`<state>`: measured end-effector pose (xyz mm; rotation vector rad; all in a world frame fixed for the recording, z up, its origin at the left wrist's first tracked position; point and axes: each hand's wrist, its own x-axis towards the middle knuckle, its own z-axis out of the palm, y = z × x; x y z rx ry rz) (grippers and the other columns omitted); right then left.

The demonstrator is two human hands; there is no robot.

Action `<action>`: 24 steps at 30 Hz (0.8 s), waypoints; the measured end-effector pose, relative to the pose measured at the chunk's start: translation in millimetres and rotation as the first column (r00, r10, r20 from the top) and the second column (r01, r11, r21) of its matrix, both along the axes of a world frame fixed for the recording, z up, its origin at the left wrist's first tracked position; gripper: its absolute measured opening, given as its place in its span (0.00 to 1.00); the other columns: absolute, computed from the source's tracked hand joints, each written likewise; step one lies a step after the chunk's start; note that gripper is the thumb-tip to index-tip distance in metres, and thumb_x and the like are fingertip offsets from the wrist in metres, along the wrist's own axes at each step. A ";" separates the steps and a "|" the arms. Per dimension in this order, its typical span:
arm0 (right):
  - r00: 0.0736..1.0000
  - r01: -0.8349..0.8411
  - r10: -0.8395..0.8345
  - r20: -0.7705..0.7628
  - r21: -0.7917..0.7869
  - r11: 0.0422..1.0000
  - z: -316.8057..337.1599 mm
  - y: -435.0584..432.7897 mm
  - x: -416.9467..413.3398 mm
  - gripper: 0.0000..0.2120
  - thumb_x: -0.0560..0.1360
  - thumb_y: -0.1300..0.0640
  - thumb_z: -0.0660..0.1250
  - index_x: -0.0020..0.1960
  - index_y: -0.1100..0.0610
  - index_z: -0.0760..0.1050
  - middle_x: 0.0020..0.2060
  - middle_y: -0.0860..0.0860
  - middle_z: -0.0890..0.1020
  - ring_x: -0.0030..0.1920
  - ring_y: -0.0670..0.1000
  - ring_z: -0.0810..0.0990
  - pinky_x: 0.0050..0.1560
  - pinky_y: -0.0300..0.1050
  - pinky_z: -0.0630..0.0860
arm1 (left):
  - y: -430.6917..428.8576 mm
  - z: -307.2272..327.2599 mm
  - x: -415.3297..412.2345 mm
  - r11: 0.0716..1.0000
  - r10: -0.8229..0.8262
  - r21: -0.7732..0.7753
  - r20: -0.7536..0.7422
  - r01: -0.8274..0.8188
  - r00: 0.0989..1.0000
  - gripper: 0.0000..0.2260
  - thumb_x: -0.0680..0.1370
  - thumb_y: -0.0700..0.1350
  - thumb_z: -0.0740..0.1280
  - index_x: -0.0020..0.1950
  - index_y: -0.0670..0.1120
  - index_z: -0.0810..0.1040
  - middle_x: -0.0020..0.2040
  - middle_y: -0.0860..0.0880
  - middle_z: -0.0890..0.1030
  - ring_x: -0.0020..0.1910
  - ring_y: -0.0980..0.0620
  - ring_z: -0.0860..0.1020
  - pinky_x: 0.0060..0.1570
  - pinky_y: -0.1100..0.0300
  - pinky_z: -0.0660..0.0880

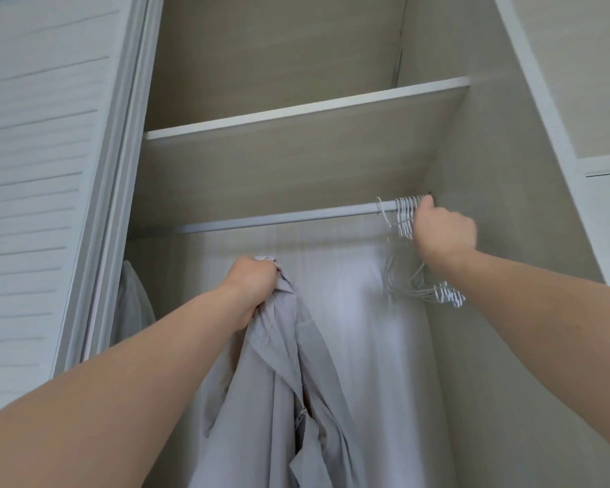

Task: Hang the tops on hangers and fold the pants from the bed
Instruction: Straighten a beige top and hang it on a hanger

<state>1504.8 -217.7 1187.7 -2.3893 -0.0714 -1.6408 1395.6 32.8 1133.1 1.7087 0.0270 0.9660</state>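
My left hand [252, 280] grips the bunched top of a light grey zip-up top [279, 389], which hangs down in front of the open wardrobe. Up at the right end of the wardrobe rail [279, 217], my right hand [441, 234] is curled round the hooks of a bundle of white wire hangers [407, 272]. The hangers hang bunched together against the right wall, and one hook sits a little apart to the left on the rail.
A shelf [296, 114] runs across just above the rail. A louvred sliding door [39, 170] stands at the left, with another grey garment [133, 304] hanging at its edge. The wardrobe's right side wall [500, 241] is close to my right hand.
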 end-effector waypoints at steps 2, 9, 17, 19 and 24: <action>1.000 0.007 -0.008 -0.020 -0.024 1.000 0.7 -0.8 -0.3 0.15 0.78 0.69 0.56 0.64 0.64 0.69 0.61 0.62 0.80 0.60 0.64 0.80 0.53 0.51 0.73 | 0.7 1.9 -4.3 1.000 0.011 0.006 -0.002 -0.011 1.000 0.10 0.79 0.37 0.59 0.39 0.44 0.75 0.40 0.43 0.76 0.42 0.45 0.76 0.44 0.55 0.70; 0.973 -0.230 0.225 0.047 0.179 0.957 7.3 -9.9 -8.5 0.12 0.80 0.65 0.54 0.61 0.63 0.70 0.58 0.65 0.79 0.58 0.67 0.78 0.50 0.52 0.69 | -14.1 6.5 -24.0 0.996 0.085 0.003 0.013 -0.085 0.996 0.11 0.79 0.36 0.58 0.37 0.43 0.72 0.35 0.45 0.73 0.40 0.45 0.73 0.42 0.56 0.67; 0.800 -0.600 0.560 0.218 0.246 0.761 -12.8 -32.8 -43.8 0.14 0.85 0.53 0.51 0.52 0.61 0.71 0.41 0.60 0.75 0.50 0.66 0.77 0.42 0.51 0.64 | -60.4 9.7 -67.5 0.963 0.268 0.000 0.101 -0.270 0.958 0.09 0.80 0.40 0.59 0.39 0.45 0.72 0.40 0.44 0.75 0.40 0.45 0.73 0.41 0.59 0.66; 0.740 -0.672 0.626 0.247 0.228 0.704 -18.4 -42.9 -59.4 0.15 0.85 0.53 0.51 0.51 0.62 0.71 0.38 0.56 0.73 0.45 0.63 0.74 0.41 0.51 0.64 | -77.5 9.8 -86.1 0.945 0.327 -0.047 0.147 -0.324 0.934 0.07 0.80 0.40 0.59 0.45 0.43 0.75 0.45 0.43 0.77 0.46 0.44 0.75 0.47 0.57 0.68; 0.531 -0.847 0.786 0.318 0.216 0.485 -43.4 -74.8 -102.9 0.15 0.85 0.54 0.52 0.50 0.61 0.73 0.40 0.59 0.78 0.42 0.60 0.74 0.40 0.50 0.65 | -129.7 -3.5 -150.2 0.854 0.516 -0.117 0.311 -0.507 0.798 0.08 0.80 0.37 0.56 0.47 0.43 0.75 0.44 0.44 0.74 0.44 0.46 0.71 0.47 0.57 0.68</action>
